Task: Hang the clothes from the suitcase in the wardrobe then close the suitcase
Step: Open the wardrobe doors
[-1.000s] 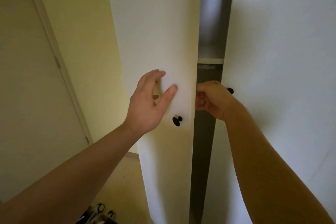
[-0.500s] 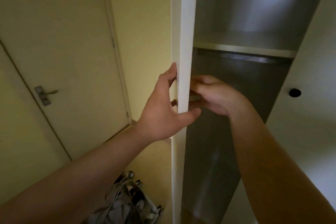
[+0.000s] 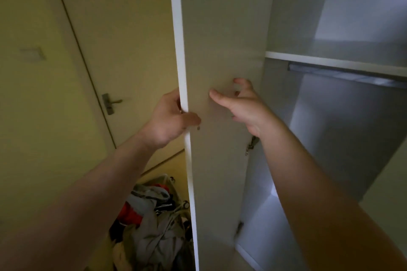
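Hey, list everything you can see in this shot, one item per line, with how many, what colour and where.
wardrobe door: one, white, open, centre
shelf: one, white, inside the wardrobe, upper right
hanging rail: one, grey metal, just under the shelf, bare where visible
hinges: two, metal, on the wardrobe door's inner side
room door: one, pale yellow, left of the wardrobe door
door handle: one, metal, on the room door
clothes: one heap, grey, red and black, low down, left of the wardrobe door
left hand: one, grips the wardrobe door's edge
right hand: one, fingers spread, holds nothing, by the door's inner face
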A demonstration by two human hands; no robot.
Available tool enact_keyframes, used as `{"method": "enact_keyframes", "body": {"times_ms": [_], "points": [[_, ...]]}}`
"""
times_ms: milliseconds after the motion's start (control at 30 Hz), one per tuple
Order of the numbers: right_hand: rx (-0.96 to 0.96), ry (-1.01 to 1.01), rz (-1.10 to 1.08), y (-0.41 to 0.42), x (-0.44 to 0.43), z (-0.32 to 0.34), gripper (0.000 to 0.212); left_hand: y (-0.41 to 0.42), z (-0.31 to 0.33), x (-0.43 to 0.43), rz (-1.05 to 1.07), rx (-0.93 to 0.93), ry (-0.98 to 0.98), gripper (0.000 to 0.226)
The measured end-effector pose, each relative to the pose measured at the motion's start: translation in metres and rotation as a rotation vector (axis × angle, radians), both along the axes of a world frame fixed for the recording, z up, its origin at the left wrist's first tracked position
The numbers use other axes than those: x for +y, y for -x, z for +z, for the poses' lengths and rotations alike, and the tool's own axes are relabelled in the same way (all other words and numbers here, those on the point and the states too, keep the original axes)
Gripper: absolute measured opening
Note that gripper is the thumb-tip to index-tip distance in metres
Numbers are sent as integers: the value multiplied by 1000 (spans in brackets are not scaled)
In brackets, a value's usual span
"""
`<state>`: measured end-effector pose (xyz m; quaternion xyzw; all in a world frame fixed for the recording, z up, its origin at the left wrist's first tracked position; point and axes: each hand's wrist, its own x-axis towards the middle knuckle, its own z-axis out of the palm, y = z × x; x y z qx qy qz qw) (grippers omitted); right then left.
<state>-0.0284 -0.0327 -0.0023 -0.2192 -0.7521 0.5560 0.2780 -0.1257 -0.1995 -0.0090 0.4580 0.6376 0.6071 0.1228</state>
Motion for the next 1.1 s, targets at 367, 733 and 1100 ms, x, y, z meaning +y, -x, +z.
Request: {"method": "enact_keyframes", "body": {"times_ms": [367,733,1100], "points": [[30,-80,2,58,-4,-22,85,72,-2,-9,86,-243,-118,62],[112,-91,-362,-6,40,4,50,-19,-7,49,582,898,-592,47],[64,-311,-1089,-210,91,29,34,-160,-30,247,-423,-96,4,23]]}}
